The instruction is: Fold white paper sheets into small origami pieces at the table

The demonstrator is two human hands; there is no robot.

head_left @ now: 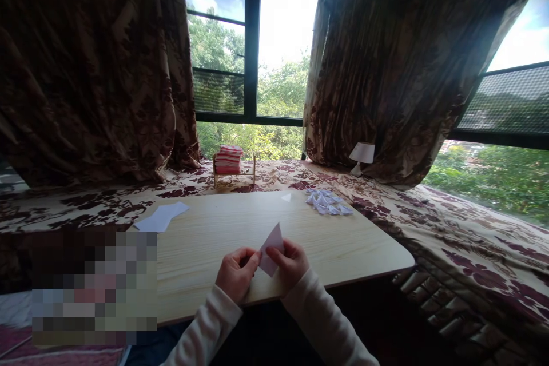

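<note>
A folded piece of white paper (271, 249) with a pointed top is held up over the near edge of the wooden table (214, 251). My right hand (292, 262) grips its right side, thumb across the front. On the other side, my left hand (238, 270) pinches the paper's left edge between thumb and curled fingers. Folded white paper pieces (327, 202) lie in a cluster at the table's far right. A small white paper triangle (286, 198) rests just left of them. Flat white paper sheets (161, 217) overlap at the far left.
A small rack with folded striped cloths (229, 160) stands on the floral-covered ledge (274, 174) behind the table. Further right is a white table lamp (361, 155). Patterned curtains (377, 68) hang beside the windows. A pixelated patch hides the table's left side.
</note>
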